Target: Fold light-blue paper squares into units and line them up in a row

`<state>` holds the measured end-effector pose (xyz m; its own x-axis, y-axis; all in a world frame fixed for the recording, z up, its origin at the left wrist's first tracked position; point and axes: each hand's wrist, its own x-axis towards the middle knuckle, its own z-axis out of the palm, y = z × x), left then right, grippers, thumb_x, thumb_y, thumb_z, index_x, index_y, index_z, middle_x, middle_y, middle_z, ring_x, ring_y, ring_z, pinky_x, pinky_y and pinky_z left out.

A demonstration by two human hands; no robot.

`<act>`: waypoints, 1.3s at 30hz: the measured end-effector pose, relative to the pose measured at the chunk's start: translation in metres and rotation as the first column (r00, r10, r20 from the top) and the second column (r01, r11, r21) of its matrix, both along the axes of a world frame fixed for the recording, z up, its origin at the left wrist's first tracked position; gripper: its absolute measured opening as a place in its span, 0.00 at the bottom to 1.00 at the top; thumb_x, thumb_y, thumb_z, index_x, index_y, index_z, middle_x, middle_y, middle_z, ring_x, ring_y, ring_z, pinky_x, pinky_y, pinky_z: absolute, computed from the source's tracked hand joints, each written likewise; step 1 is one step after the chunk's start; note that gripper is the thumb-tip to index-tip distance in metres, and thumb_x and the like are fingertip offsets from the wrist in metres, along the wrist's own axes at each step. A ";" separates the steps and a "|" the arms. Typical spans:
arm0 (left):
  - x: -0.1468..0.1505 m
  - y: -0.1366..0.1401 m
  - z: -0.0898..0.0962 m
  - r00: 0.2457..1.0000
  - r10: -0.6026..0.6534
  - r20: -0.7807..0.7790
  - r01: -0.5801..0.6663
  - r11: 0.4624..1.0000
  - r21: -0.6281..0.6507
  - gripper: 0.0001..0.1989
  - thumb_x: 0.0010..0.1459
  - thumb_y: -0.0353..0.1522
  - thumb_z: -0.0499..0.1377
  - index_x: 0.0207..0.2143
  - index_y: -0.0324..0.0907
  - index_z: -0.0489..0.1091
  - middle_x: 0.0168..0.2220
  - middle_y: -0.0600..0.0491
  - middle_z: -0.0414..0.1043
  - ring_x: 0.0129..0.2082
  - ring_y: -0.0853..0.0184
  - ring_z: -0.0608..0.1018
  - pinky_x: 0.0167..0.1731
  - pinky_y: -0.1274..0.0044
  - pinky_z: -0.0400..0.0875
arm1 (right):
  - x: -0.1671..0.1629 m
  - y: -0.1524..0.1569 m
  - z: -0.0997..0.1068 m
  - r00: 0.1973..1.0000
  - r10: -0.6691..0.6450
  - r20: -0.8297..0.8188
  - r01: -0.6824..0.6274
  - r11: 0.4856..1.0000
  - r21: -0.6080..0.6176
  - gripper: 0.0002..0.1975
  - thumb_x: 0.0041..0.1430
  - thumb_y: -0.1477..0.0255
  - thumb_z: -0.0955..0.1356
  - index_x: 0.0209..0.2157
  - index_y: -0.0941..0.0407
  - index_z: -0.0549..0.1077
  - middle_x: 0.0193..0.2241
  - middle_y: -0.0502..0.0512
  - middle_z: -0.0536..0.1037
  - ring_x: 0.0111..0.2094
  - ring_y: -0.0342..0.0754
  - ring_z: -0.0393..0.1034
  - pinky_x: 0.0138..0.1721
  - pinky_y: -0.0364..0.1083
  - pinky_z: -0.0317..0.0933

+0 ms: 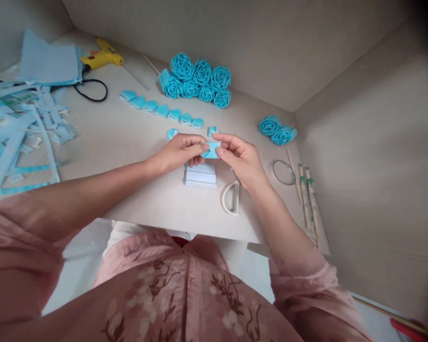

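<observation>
Between my two hands is a small blue strip of crepe paper, held a little above the table. My left hand pinches its left end, thumb in front. At the other end, the thumb and fingers of my right hand grip it. Just behind the hands lie two small folded blue pieces, one on each side. Under the strip, closer to me, is a stack of pale folded strips. Scissors with white handles lie to its right, their blades hidden by my right hand.
Folded blue petals form a row behind my hands. Blue paper roses are clustered at the back, with more roses at right. Paper scraps, a yellow glue gun, a tape roll and wrapped sticks lie around.
</observation>
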<state>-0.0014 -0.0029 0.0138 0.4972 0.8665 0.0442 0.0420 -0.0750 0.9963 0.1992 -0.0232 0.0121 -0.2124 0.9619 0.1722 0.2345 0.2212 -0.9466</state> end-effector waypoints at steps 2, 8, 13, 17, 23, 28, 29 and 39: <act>0.000 0.000 0.000 1.000 0.003 0.015 -0.003 1.000 -0.005 0.12 0.58 0.36 0.62 0.27 0.38 0.71 0.22 0.54 0.72 0.21 0.74 0.71 0.23 0.82 0.67 | 0.000 0.000 0.000 1.000 -0.008 -0.005 0.008 1.000 -0.001 0.15 0.57 0.64 0.73 0.46 0.50 0.79 0.29 0.47 0.73 0.32 0.43 0.68 0.39 0.46 0.67; 0.001 0.003 -0.009 1.000 0.009 0.028 -0.009 1.000 0.014 0.11 0.54 0.36 0.66 0.29 0.38 0.71 0.20 0.56 0.71 0.20 0.75 0.70 0.20 0.83 0.65 | 0.001 0.001 -0.001 1.000 0.015 0.014 -0.016 1.000 0.019 0.15 0.58 0.62 0.73 0.47 0.50 0.79 0.28 0.47 0.72 0.31 0.43 0.67 0.37 0.45 0.66; 0.001 0.004 -0.010 0.999 0.020 0.028 -0.021 0.999 0.029 0.08 0.54 0.33 0.65 0.28 0.37 0.71 0.20 0.57 0.70 0.19 0.76 0.70 0.19 0.84 0.65 | 0.000 0.001 -0.004 0.999 0.032 0.016 -0.033 0.999 0.029 0.16 0.58 0.62 0.73 0.47 0.51 0.78 0.29 0.47 0.73 0.31 0.42 0.68 0.37 0.44 0.66; 0.002 0.002 -0.005 0.997 0.065 0.029 -0.065 0.998 0.024 0.06 0.53 0.31 0.64 0.27 0.38 0.71 0.19 0.58 0.69 0.18 0.76 0.69 0.19 0.84 0.63 | 0.009 0.009 -0.003 1.000 -0.029 0.008 0.028 0.997 0.076 0.15 0.60 0.62 0.72 0.48 0.51 0.78 0.31 0.48 0.76 0.32 0.43 0.71 0.39 0.46 0.69; 0.003 0.002 -0.002 0.992 0.127 0.017 -0.127 0.992 -0.003 0.05 0.52 0.28 0.63 0.26 0.38 0.69 0.18 0.58 0.70 0.17 0.76 0.68 0.18 0.85 0.62 | 0.048 0.027 0.025 0.963 -0.266 0.041 0.255 0.951 0.177 0.11 0.62 0.64 0.70 0.46 0.49 0.77 0.33 0.49 0.78 0.30 0.41 0.72 0.31 0.42 0.70; 0.002 0.004 -0.002 0.986 0.162 0.046 -0.163 0.987 0.005 0.05 0.53 0.26 0.61 0.26 0.38 0.69 0.18 0.58 0.69 0.17 0.77 0.68 0.18 0.84 0.62 | 0.067 0.015 0.037 0.895 -0.328 0.303 0.297 0.944 0.145 0.09 0.57 0.74 0.71 0.41 0.54 0.79 0.31 0.49 0.79 0.27 0.41 0.72 0.25 0.42 0.67; 0.002 0.004 -0.003 0.985 0.167 0.051 -0.167 0.986 0.009 0.05 0.53 0.26 0.61 0.26 0.38 0.69 0.18 0.58 0.69 0.17 0.77 0.68 0.18 0.84 0.62 | 0.068 0.009 0.035 0.867 -0.333 0.372 0.300 0.943 0.145 0.09 0.57 0.76 0.70 0.40 0.55 0.79 0.31 0.50 0.79 0.27 0.42 0.72 0.26 0.43 0.67; 0.004 0.003 -0.004 0.985 0.168 0.049 -0.169 0.986 0.014 0.06 0.54 0.26 0.62 0.25 0.39 0.68 0.18 0.58 0.69 0.17 0.77 0.68 0.19 0.84 0.61 | 0.037 -0.044 0.000 0.497 -0.304 0.812 0.119 0.952 0.283 0.09 0.58 0.75 0.71 0.42 0.56 0.77 0.40 0.57 0.81 0.37 0.49 0.76 0.40 0.47 0.66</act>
